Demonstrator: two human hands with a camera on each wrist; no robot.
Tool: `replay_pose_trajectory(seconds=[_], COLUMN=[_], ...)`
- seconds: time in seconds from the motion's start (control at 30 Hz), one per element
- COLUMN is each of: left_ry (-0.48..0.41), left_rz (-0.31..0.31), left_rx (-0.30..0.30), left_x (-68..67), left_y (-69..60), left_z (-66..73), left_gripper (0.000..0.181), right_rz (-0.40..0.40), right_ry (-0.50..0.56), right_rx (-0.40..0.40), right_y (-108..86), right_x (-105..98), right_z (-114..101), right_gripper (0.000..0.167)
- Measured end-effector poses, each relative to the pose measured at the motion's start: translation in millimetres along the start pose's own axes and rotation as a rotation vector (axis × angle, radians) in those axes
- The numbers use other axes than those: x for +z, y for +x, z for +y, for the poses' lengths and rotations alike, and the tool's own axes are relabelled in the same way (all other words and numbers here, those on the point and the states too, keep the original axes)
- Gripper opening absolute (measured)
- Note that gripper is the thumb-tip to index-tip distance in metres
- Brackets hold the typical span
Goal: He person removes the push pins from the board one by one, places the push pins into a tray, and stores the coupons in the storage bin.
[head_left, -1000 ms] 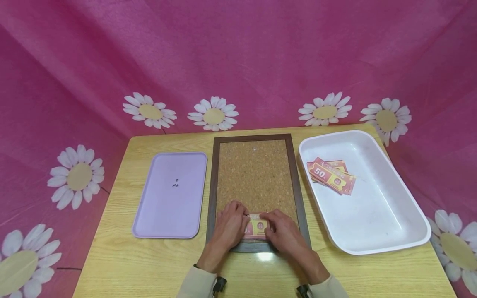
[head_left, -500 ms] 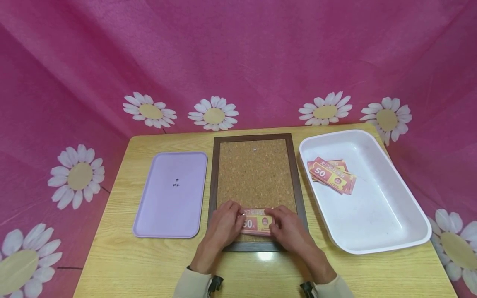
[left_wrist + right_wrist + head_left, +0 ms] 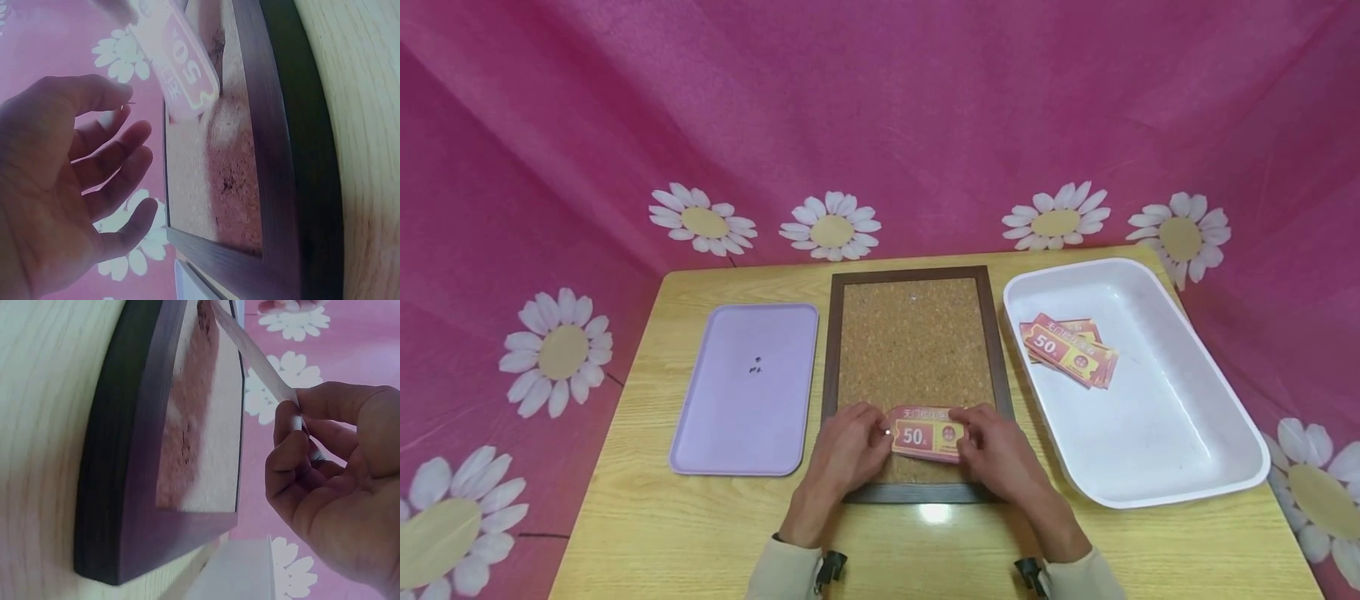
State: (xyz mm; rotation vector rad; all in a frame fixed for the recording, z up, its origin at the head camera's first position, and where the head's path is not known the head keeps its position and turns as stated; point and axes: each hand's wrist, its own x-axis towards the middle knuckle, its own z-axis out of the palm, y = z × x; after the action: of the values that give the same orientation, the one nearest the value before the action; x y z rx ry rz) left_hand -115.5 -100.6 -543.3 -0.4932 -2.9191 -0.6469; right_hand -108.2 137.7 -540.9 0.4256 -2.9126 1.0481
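In the head view my right hand (image 3: 998,450) pinches the right end of a red and yellow paper coupon (image 3: 917,435) printed with 50. The coupon is over the lower part of a framed corkboard (image 3: 917,350), tilted off its surface in the right wrist view. Whether it is one sheet or several, I cannot tell. Close to the coupon's left end, my left hand (image 3: 848,446) pinches a tiny pushpin (image 3: 130,104) between thumb and forefinger, its thin point sticking out. The other left fingers are loosely bent. A small clear pin (image 3: 913,297) shows near the corkboard's top.
To the left lies a lilac tray (image 3: 741,446) with several tiny dark marks or bits near its middle. A white tub (image 3: 1150,433) stands on the right, holding a fanned pile of similar coupons (image 3: 1067,350). All stand on a wooden table (image 3: 625,517) before a pink flowered cloth.
The right hand has drawn the coupon rightward and slightly up the board. The left hand has come away from the coupon's left end, so more of the print shows.
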Motion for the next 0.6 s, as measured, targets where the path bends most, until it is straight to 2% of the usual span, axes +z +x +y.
replay_pose_trajectory(seconds=[0.3,0.6], left_ry=[0.015,-0.022], left_rz=[0.043,0.047], left_rx=[-0.03,-0.169], left_x=[-3.5,-17.1], left_y=[2.9,1.1], left_z=[-10.1,-28.3], left_gripper=[0.005,0.004], right_rz=[0.031,0.056], right_ry=[-0.026,-0.021], right_rx=[0.072,0.163], right_y=[2.6,1.6], right_x=[-18,-32], right_z=[7,8], right_gripper=[0.039,0.039])
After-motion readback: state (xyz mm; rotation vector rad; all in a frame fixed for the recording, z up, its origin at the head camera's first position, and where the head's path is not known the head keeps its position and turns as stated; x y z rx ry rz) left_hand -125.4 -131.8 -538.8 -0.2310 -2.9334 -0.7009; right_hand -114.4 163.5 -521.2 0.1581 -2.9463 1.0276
